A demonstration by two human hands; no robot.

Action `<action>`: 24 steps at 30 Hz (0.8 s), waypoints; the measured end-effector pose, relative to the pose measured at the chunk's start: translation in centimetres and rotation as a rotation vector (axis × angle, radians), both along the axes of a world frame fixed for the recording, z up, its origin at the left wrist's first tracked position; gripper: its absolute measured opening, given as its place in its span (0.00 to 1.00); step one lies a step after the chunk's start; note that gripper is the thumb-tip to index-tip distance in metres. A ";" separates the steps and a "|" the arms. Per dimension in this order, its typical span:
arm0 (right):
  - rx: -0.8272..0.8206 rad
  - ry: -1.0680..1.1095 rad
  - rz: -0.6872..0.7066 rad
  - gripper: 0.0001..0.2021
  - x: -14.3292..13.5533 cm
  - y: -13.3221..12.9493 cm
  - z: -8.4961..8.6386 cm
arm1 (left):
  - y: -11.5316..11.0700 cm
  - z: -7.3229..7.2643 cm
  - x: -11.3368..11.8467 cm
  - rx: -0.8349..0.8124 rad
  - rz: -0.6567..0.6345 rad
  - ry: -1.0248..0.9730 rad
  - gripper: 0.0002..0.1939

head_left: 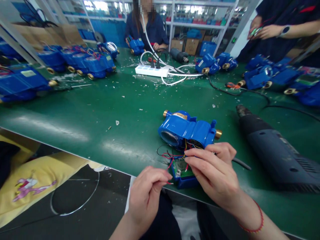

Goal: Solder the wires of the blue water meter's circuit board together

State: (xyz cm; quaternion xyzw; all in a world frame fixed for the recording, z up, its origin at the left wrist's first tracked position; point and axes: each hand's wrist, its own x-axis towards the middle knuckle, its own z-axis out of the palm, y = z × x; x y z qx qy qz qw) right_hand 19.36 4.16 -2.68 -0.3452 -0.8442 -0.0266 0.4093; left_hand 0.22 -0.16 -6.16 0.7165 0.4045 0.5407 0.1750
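Observation:
My left hand [147, 190] is closed in a pinch on a thin red wire [170, 183] at the near edge of the bench. My right hand [212, 171] has its thumb and fingers drawn together over a blue housing [186, 182] with a green circuit board [187, 172] and a small grey display. What the right fingertips hold is too small to make out. Red, black and yellow wires run from the board to a blue water meter [186, 130] with brass ends, lying just behind. A dark rod-like thing [241, 163] sticks out beyond the right hand.
A dark heat gun [277, 150] lies at the right. Farther back are a white power strip [151, 70], another heat gun [178, 55], an orange-handled tool [232, 85] and several blue meters [92, 65]. Two co-workers stand or sit across the green bench [120, 106].

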 end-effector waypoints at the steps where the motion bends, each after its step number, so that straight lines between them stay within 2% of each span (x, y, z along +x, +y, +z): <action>1: -0.011 0.002 0.010 0.06 0.1 0.0 0.1 | -0.1 -0.2 0.2 -0.039 0.017 -0.002 0.07; 4: -0.056 0.000 0.015 0.07 0.1 0.2 0.2 | -0.2 -0.2 0.6 -0.091 0.098 0.049 0.06; 7: -0.093 -0.015 0.025 0.07 -0.1 0.1 0.5 | 0.0 0.4 0.8 -0.085 0.123 0.095 0.06; 14: -0.169 -0.080 0.073 0.07 -0.2 -0.4 1.2 | 0.3 1.2 1.0 -0.034 0.071 0.114 0.06; 24: -0.186 -0.054 0.183 0.04 0.0 0.1 1.0 | 0.8 1.7 1.2 -0.037 0.037 0.156 0.04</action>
